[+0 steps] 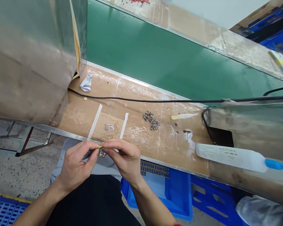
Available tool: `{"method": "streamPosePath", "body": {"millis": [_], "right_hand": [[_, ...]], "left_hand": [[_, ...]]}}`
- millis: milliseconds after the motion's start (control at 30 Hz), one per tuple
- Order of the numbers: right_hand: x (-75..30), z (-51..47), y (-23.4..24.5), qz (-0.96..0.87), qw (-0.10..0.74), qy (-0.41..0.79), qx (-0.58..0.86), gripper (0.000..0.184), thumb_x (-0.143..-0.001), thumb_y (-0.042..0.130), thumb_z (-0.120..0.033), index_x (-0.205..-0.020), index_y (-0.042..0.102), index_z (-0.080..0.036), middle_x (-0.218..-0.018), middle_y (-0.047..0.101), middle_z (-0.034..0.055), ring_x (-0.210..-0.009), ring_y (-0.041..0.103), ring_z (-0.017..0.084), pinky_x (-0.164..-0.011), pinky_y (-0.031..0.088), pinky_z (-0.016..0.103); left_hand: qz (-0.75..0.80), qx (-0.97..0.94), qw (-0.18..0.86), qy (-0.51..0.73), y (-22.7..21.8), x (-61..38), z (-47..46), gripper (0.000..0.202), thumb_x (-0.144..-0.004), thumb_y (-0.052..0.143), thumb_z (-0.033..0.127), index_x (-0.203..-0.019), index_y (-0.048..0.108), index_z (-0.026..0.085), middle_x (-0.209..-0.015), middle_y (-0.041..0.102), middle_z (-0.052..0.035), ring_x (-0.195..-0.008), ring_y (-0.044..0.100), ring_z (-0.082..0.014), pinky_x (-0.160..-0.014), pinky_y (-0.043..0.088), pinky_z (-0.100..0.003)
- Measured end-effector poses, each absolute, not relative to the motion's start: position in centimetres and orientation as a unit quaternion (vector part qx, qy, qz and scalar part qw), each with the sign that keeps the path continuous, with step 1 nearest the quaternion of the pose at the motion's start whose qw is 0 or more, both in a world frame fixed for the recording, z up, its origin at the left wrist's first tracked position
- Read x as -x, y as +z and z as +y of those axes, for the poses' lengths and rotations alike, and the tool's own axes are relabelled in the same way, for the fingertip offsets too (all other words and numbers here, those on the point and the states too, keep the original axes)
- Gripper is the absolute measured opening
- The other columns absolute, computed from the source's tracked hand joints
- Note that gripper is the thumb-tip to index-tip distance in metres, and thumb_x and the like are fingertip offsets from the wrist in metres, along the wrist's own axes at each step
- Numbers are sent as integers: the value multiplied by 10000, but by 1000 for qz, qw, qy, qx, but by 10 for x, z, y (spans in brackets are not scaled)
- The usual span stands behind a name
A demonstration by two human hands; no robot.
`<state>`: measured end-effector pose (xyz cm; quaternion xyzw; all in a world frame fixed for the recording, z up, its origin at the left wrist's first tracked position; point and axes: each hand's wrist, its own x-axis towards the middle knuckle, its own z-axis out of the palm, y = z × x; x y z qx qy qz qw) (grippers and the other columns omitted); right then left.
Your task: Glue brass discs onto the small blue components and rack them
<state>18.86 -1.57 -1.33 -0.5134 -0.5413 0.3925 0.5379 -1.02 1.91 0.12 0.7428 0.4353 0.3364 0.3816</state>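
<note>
Close to the bench's front edge, my left hand point(78, 161) and my right hand point(123, 157) meet, thumbs and fingertips pinched on a small gold-and-blue metal piece point(102, 152). Its gold top sits between the fingertips while the blue part hangs below; its exact kind is too small to tell. Just beyond the hands lies a brown card point(102, 121) with tiny scattered bits, a clear round blob point(109, 127) and a thin stick point(118, 120). A pile of similar gold-and-blue pieces point(151, 119) rests on the bench to the right.
A black cable point(141, 100) crosses the brown bench point(136, 141). To the right lie a white bottle with a blue tip point(231, 157) and a pale flat strip point(185, 116). A blue bin point(176, 191) stands below, beside rows of small pieces point(155, 168). Behind runs a green belt point(155, 56).
</note>
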Motion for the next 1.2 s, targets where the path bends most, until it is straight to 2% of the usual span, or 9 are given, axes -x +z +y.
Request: {"method": "streamPosePath", "body": {"millis": [133,367,467,633,767,867,967,1100,1200], "right_hand": [[-189,-18,-13,-528,533,409,519,208,-1019,834,-142,-1095,879,-331,-1029,883,-12,-942,846,195,-862,697,343],[-195,-21,-13,-502,517,428,545,110,-1043,805,-195,-1040,867,-286,-977,864,2,-884,822,185,-805,668,322],[-200,-25,-20,-510,518,408,552,93,-1049,806,-213,-1058,862,-285,-977,861,3,-886,822,183,-806,670,318],[-205,-43,-44,-573,549,287,536,220,-1091,738,-212,-1251,837,-325,-1183,876,34,-1097,842,224,-970,708,403],[-205,-70,-58,-582,557,243,541,159,-1107,732,-275,-1211,843,-322,-1092,882,29,-1037,847,218,-984,706,404],[-219,-101,-66,-505,571,241,601,117,-1103,746,-349,-1166,840,-317,-1042,872,26,-1024,837,212,-989,697,392],[-254,-151,-85,-327,573,181,729,147,-1087,739,-393,-1147,822,-287,-1121,852,50,-1069,805,221,-1010,672,410],[-329,-226,-142,-73,465,130,873,314,-1046,689,-429,-1245,759,-196,-1193,821,104,-1024,789,230,-973,659,397],[-377,-263,-193,-31,411,171,895,261,-1060,697,-386,-1124,763,-141,-1013,810,98,-847,761,216,-887,663,401]], "left_hand": [[437,-748,376,328,3,6,20,113,-1075,667,168,-1033,751,230,-954,848,-2,-833,813,-160,-787,611,-258],[455,-729,401,317,-4,-1,17,117,-1040,697,154,-983,766,229,-917,837,28,-772,778,-130,-767,595,-226],[473,-679,474,301,-10,-7,17,105,-1048,722,211,-976,798,226,-924,842,18,-814,787,-140,-789,606,-224],[470,-548,644,253,-25,-18,17,210,-1036,799,385,-961,830,191,-843,810,-27,-773,766,-180,-743,625,-262],[437,-526,703,193,-40,-26,11,263,-1021,829,439,-1077,854,183,-925,832,-66,-831,769,-216,-792,632,-304],[412,-539,725,119,-49,-35,8,358,-1024,812,503,-1212,846,200,-991,847,-79,-884,790,-244,-867,656,-345],[421,-563,708,69,-53,-41,7,466,-983,829,580,-1283,830,222,-1109,860,-87,-936,808,-260,-927,670,-362],[439,-582,683,43,-57,-36,12,527,-916,869,641,-1240,845,225,-1128,869,-95,-975,824,-282,-939,679,-356],[449,-592,668,43,-59,-29,16,534,-908,874,646,-1248,843,235,-1160,870,-92,-1009,829,-283,-955,675,-339]]}}
